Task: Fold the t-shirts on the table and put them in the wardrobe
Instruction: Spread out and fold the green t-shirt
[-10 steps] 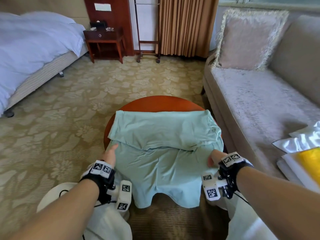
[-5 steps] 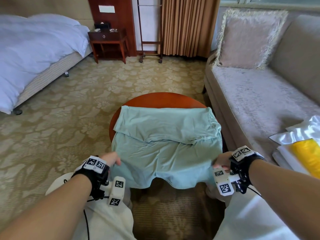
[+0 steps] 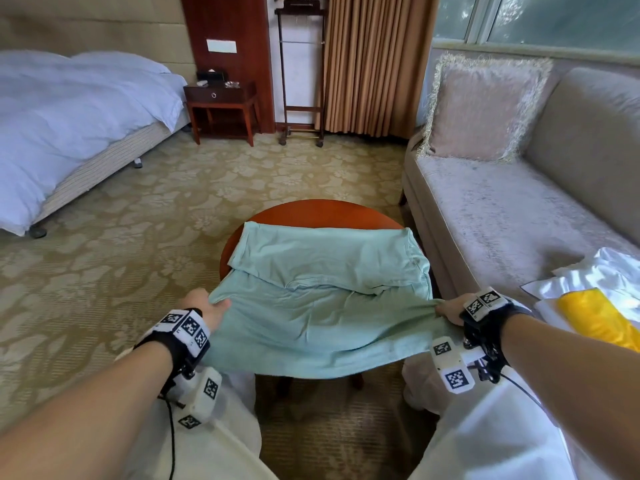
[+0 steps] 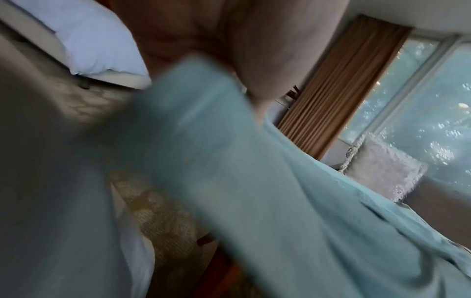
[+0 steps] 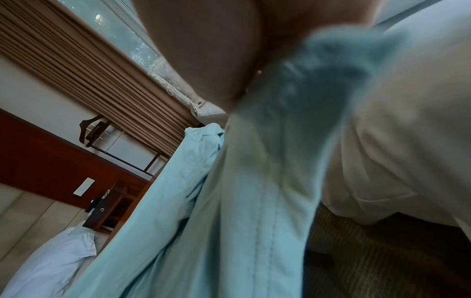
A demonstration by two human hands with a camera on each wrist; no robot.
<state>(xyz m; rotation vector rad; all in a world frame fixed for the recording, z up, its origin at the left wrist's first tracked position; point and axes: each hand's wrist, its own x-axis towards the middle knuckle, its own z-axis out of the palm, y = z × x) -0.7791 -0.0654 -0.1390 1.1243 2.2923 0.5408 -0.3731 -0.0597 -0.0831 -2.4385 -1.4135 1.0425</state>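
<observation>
A: What is far over on the left?

B: A bed (image 3: 69, 126) with a pale blue cover. Next to it is a small dark wood nightstand (image 3: 221, 109). The floor is a carpet (image 3: 138, 237) with flowers on it.

A: And the left hand (image 3: 204, 306)?

B: It holds the left side of the green t-shirt (image 3: 322, 306). Its fingers (image 3: 220, 304) are closed on the cloth, thumb on top. The left wrist view is blurry, but the cloth runs right up to the hand.

A: Where is the t-shirt?

B: On the round brown tabletop (image 3: 311, 209), in the middle. The far part is folded over and lies flat. The near part is lifted and pulled tight between both hands. Its near edge hangs past the tabletop, over the person's knees.

A: And the right hand (image 3: 450, 308)?

B: It grips the right side of the t-shirt. In the right wrist view the cloth is bunched up inside the hand.

A: What is on the right?

B: A grey sofa (image 3: 502, 220) with a fringed cushion (image 3: 485, 105). On the near end of the seat lie some white cloth (image 3: 595, 275) and yellow cloth (image 3: 602, 317). Brown curtains (image 3: 370, 64) hang at the back.
</observation>
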